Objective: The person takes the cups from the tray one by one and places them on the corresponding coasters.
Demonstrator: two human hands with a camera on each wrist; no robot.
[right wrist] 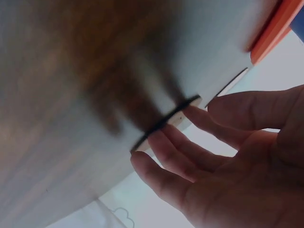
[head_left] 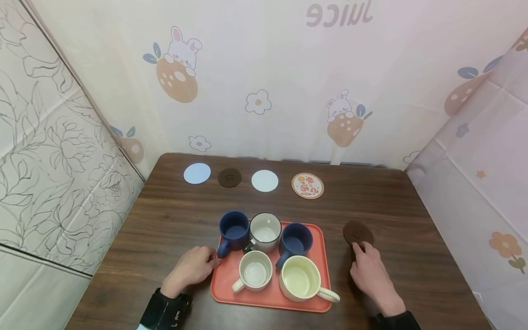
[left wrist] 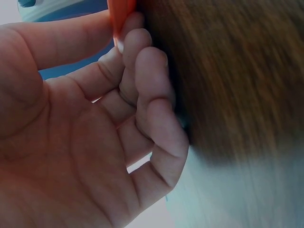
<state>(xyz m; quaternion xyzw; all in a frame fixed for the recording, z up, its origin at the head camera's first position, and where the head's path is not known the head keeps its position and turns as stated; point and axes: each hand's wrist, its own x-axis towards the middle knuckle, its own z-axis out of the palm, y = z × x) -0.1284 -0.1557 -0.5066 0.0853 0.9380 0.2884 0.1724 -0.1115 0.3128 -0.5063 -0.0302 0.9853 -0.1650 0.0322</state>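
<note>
Just beyond right grip (head_left: 373,270), brown coaster (head_left: 358,232)

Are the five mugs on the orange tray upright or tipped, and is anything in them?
All upright on the orange tray; the large cream mug and the others show bare insides, so empty.

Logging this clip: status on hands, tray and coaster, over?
Left hand touching orange tray edge, fingers curled. Right hand fingertips on brown coaster, fingers straight. Five mugs on tray; nothing in the way.
</note>
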